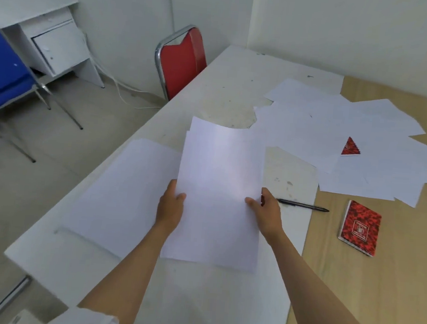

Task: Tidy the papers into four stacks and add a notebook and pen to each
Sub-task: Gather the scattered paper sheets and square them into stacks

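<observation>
Gripped at its side edges by the left hand (171, 204) and right hand (266, 213), the sheaf (219, 188) is held lengthwise, just right of the laid stack (130, 188).

Matt white paper sheets (218, 193) lie on a scuffed pale worktop (228, 93) (bare wood-grain board (376, 292) beside it); the notebook (359, 227) cover looks glossy.

A second red notebook (349, 147) is mostly buried under the scattered sheets (338, 136), only one corner gets seen. The cover print on the other notebook (359, 227) is too small to be read. Fingers of both hands are hidden behind the held papers (220, 193), and the blue chair (3, 73) is cut off at the left edge.
</observation>
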